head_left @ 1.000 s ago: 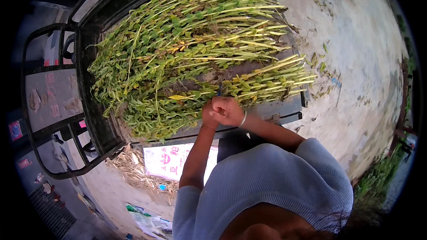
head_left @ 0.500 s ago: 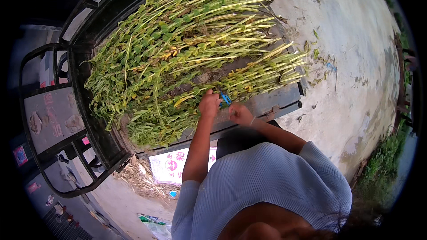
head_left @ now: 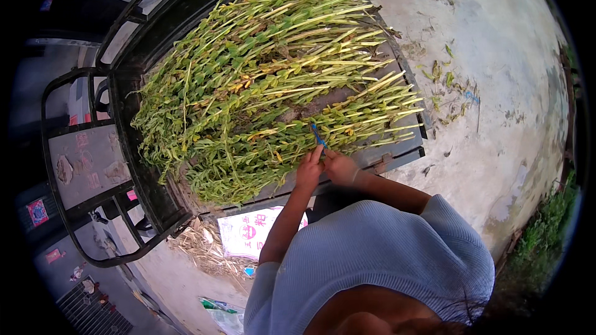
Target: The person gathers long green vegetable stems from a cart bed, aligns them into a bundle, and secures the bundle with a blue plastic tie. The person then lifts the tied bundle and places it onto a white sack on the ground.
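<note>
Cut leafy stalks (head_left: 248,74) in green and yellow lie in rows on the cart bed, their pale cut ends toward the right. At the bed's near edge, a blue strip, apparently twine (head_left: 318,134), runs from my fingers up onto the nearest stalks. My left hand (head_left: 308,172) is closed, its fingertips pinching the lower end of the strip. Close beside it, my right hand (head_left: 341,168) is also closed at the strip, slightly smeared by motion. The exact grip of its fingers is partly hidden.
The cart's dark metal rail frame (head_left: 46,130) rises at the left. Below the near edge lie a white printed sack (head_left: 248,234) and dry husks (head_left: 202,247). Fallen leaves and a blue scrap (head_left: 472,97) are on the concrete floor (head_left: 490,149) at the right.
My hands have come together and drawn back toward my body, the left moving rightward. The blue strip, looped between the hands before, now stretches up from them. The view has shifted slightly.
</note>
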Motion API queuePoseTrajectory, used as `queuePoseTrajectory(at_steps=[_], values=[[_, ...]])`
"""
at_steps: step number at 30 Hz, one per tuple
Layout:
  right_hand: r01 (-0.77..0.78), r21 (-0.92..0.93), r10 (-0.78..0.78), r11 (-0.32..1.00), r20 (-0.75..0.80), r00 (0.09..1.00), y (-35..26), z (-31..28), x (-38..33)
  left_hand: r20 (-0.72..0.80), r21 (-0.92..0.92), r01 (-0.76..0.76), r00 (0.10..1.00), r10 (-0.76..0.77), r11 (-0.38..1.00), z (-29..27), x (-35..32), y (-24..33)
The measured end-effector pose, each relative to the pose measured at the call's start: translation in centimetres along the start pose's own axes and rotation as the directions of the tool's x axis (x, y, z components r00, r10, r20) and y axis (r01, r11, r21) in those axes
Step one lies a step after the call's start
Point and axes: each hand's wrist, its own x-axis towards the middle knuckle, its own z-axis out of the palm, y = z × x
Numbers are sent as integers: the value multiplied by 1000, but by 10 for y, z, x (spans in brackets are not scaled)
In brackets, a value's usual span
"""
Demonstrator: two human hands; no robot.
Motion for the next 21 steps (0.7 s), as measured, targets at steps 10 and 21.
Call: queuePoseTrajectory(at_steps=[10, 21], values=[[149, -159, -104, 976, 257, 961, -5, -43, 21, 167, -251, 309, 947, -274, 917, -19, 22, 7], [-27, 18, 27, 999, -15, 1000, 28, -41, 52, 178, -102, 366, 921, -345, 925, -11, 11, 15]])
